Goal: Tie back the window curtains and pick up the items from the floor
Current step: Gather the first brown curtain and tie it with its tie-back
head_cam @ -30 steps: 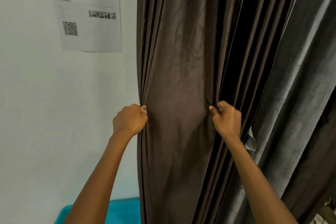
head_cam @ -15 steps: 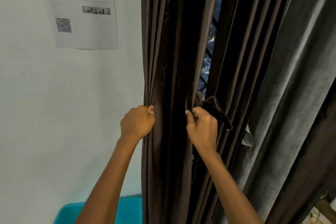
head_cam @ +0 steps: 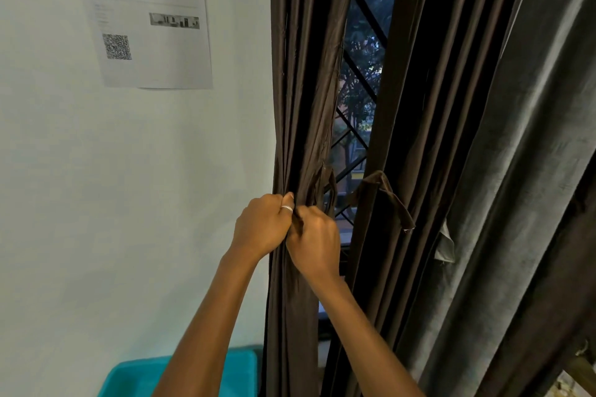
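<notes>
White wall (head_cam: 96, 203) bearing a printed sheet (head_cam: 151, 19) with a QR code; below it, a teal tub (head_cam: 129, 379), presumably standing on the unseen floor.

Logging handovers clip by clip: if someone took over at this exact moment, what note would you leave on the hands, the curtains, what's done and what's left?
Left hand: grips the wall-side edge of the bunched brown curtain.
Right hand: grips the same bunch, touching the left hand.
The window grille shows in the gap. A loose fabric strap hangs against the neighbouring brown panel.
Done: this curtain is gathered.
Left: it is not yet tied. The grey curtain hangs untied. Floor items are out of view.
</notes>
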`<move>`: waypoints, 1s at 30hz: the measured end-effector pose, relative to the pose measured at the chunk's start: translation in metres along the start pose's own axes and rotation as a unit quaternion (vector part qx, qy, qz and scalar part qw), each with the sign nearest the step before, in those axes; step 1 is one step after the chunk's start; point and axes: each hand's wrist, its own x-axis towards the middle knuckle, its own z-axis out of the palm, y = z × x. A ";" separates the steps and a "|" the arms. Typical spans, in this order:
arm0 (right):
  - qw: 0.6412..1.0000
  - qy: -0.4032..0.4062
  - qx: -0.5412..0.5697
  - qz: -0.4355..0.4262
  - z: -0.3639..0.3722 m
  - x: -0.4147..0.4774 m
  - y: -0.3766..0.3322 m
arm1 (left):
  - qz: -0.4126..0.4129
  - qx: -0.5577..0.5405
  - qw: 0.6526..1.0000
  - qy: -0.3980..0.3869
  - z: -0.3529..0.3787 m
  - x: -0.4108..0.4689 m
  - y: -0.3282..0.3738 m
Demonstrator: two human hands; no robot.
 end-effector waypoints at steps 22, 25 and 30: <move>0.965 -0.071 0.222 0.122 -0.040 0.006 0.004 | -0.013 0.077 0.997 0.017 0.003 -0.005 0.027; 0.948 -0.079 0.262 0.165 -0.052 0.021 -0.007 | 0.002 0.078 0.997 0.010 0.006 -0.009 0.030; 0.962 -0.124 0.175 0.169 -0.058 0.046 -0.023 | 0.009 0.073 0.997 0.001 0.011 -0.017 0.037</move>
